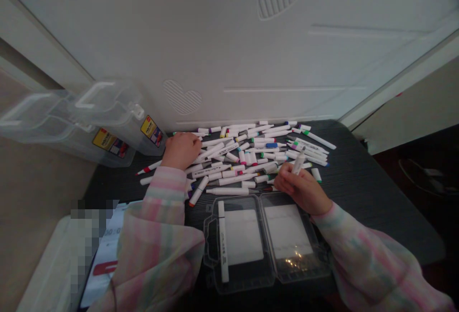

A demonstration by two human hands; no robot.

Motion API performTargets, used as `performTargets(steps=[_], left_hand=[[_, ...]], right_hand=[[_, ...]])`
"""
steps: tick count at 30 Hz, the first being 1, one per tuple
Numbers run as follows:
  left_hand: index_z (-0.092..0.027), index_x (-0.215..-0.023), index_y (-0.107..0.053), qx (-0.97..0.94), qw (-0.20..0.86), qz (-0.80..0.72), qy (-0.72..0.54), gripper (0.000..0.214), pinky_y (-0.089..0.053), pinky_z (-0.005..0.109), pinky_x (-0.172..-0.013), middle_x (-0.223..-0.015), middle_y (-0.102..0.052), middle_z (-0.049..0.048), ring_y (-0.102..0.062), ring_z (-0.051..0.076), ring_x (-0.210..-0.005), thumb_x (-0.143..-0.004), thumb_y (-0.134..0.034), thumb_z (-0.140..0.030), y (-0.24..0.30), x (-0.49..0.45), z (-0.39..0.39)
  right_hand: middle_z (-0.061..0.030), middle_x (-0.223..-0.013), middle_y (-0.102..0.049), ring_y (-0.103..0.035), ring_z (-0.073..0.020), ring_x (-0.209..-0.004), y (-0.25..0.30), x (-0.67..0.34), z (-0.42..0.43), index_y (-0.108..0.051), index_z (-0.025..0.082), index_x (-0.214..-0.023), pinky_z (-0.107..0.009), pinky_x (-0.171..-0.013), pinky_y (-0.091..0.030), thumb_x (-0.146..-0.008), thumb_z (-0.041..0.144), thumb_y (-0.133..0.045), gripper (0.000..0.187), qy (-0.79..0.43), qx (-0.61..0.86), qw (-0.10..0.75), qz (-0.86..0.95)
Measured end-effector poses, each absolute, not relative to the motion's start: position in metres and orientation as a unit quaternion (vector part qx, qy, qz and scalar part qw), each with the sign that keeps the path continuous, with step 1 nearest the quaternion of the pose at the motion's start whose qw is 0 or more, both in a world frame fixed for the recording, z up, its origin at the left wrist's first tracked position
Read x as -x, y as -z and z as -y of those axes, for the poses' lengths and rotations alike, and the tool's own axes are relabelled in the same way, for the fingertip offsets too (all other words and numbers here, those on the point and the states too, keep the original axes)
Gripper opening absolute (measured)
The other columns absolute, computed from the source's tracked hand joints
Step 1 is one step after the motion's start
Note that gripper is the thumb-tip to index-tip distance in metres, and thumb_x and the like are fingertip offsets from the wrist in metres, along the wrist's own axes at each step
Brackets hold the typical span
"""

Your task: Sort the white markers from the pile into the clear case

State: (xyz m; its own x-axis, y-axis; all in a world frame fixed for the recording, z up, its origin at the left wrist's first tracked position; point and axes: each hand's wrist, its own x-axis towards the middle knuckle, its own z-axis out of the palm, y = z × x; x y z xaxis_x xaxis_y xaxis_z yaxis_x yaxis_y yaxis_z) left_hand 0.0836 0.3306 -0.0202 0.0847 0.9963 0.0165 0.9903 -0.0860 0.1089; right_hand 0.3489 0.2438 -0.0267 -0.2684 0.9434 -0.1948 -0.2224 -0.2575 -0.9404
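Note:
A heap of several white markers [251,154] with coloured caps lies spread on a dark tabletop [358,183]. My left hand [181,150] rests curled on the left end of the heap, fingers closed over markers. My right hand [301,187] is closed round one white marker [298,161], held upright at the heap's near right edge. In front of me an open clear plastic case [267,240] lies flat, with a single white marker [223,240] lying in its left half.
Two clear plastic storage boxes [107,121] with yellow labels stand at the back left. A white panel with heart-shaped cut-outs [229,39] rises behind the table. A tablet or screen [103,254] lies at the near left. The table's right edge drops to a dark floor.

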Motion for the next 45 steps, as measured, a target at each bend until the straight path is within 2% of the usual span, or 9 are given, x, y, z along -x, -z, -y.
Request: performTargets(steps=[7,11,15,22,31,39,45], left_hand=[[-0.016,-0.081,-0.067,-0.740,0.033,-0.670,-0.044,0.041,-0.042,0.035,-0.074,-0.091,-0.066,0.0114,-0.055,0.027,-0.092,-0.080,-0.030,-0.033,0.0202,-0.0841,-0.3308],[-0.016,-0.077,-0.067,-0.741,0.043,-0.668,-0.049,0.043,-0.042,0.032,-0.072,-0.089,-0.067,0.0103,-0.057,0.024,-0.089,-0.081,-0.029,-0.035,0.0187,-0.0845,-0.3310],[-0.016,-0.082,-0.067,-0.741,0.053,-0.667,-0.058,0.042,-0.042,0.028,-0.072,-0.093,-0.066,0.0085,-0.059,0.020,-0.087,-0.082,-0.029,-0.035,0.0171,-0.0841,-0.3310],[-0.017,-0.076,-0.067,-0.744,0.051,-0.664,-0.051,0.046,-0.043,0.032,-0.070,-0.089,-0.067,0.0101,-0.058,0.025,-0.088,-0.082,-0.028,-0.039,0.0204,-0.0845,-0.3321],[-0.014,-0.076,-0.067,-0.746,0.060,-0.661,-0.056,0.047,-0.042,0.030,-0.074,-0.091,-0.066,0.0104,-0.058,0.023,-0.089,-0.082,-0.028,-0.039,0.0208,-0.0850,-0.3319],[-0.013,-0.087,-0.066,-0.748,0.062,-0.656,-0.080,0.041,-0.039,0.026,-0.083,-0.099,-0.063,0.0091,-0.055,0.019,-0.096,-0.083,-0.031,-0.034,0.0178,-0.0852,-0.3323],[-0.012,-0.085,-0.066,-0.740,0.060,-0.667,-0.068,0.045,-0.041,0.030,-0.079,-0.095,-0.064,0.0117,-0.057,0.022,-0.092,-0.083,-0.027,-0.034,0.0188,-0.0860,-0.3321]], right_hand=[[0.0070,-0.041,-0.033,-0.028,-0.0073,-0.041,0.0274,-0.3498,-0.2440,-0.039,0.019,-0.058,-0.026,-0.048,-0.022,-0.075,0.033,-0.055,0.027,-0.674,0.416,0.435,0.427],[0.0070,-0.041,-0.033,-0.027,-0.0069,-0.041,0.0282,-0.3495,-0.2441,-0.040,0.018,-0.058,-0.026,-0.048,-0.022,-0.075,0.031,-0.055,0.026,-0.681,0.407,0.440,0.422],[0.0069,-0.041,-0.033,-0.028,-0.0072,-0.041,0.0281,-0.3498,-0.2437,-0.040,0.018,-0.058,-0.026,-0.048,-0.021,-0.075,0.031,-0.055,0.026,-0.681,0.409,0.438,0.420],[0.0069,-0.041,-0.033,-0.027,-0.0066,-0.041,0.0271,-0.3494,-0.2439,-0.040,0.018,-0.057,-0.026,-0.048,-0.021,-0.074,0.031,-0.056,0.026,-0.685,0.407,0.441,0.413],[0.0069,-0.041,-0.034,-0.028,-0.0064,-0.041,0.0296,-0.3505,-0.2454,-0.041,0.018,-0.058,-0.025,-0.048,-0.021,-0.076,0.028,-0.054,0.025,-0.692,0.395,0.441,0.412],[0.0070,-0.041,-0.033,-0.028,-0.0062,-0.041,0.0278,-0.3495,-0.2442,-0.041,0.018,-0.058,-0.025,-0.048,-0.020,-0.075,0.029,-0.056,0.025,-0.690,0.396,0.444,0.411],[0.0070,-0.041,-0.033,-0.028,-0.0063,-0.041,0.0275,-0.3499,-0.2444,-0.041,0.018,-0.057,-0.025,-0.048,-0.021,-0.075,0.029,-0.056,0.026,-0.691,0.397,0.441,0.412]])
